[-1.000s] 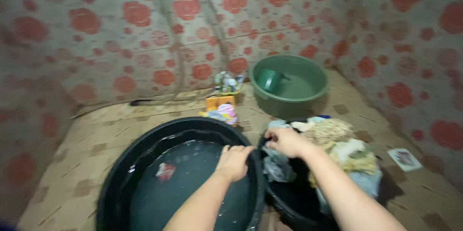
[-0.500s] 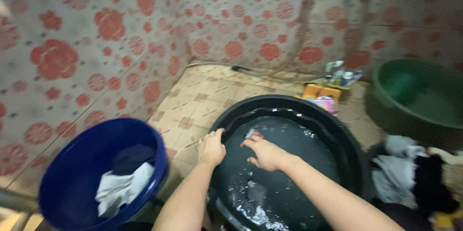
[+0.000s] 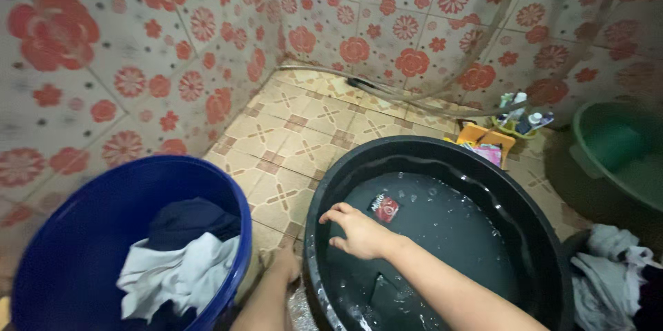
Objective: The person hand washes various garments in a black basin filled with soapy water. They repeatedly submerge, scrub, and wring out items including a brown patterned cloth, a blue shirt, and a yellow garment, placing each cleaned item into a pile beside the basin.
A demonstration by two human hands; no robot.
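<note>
Step in hand looks like the wash stage: right hand (image 3: 359, 233) is down inside the black basin (image 3: 331, 186), fingers spread and loose over the water, grasping nothing that I can see; left hand (image 3: 284, 265) sits low just outside the basin's near-left rim, between it and the blue bucket (image 3: 228, 186); mostly hidden by the forearm, so can't tell if it is clenched or released.

Inside the basin: dark water with a few bubbles; a small red sachet (image 3: 385, 208) floats just beyond the right fingertips, apart from them; a dark shape under the water nearer the person, can't tell what it is.

Left of the basin, the blue bucket holds a white cloth (image 3: 183, 276) with a dark blue garment (image 3: 190, 220) behind it; right of the basin, a heap of grey clothes (image 3: 608, 269); beyond that, a green basin (image 3: 621, 158); behind the black basin, an orange tray (image 3: 487, 137) with small bottles, against the flowered tile wall.

My read: next move needs a short reach forward to pinch the sachet, or a reach left across the rim into the bucket; wet rim, so steady grip.
</note>
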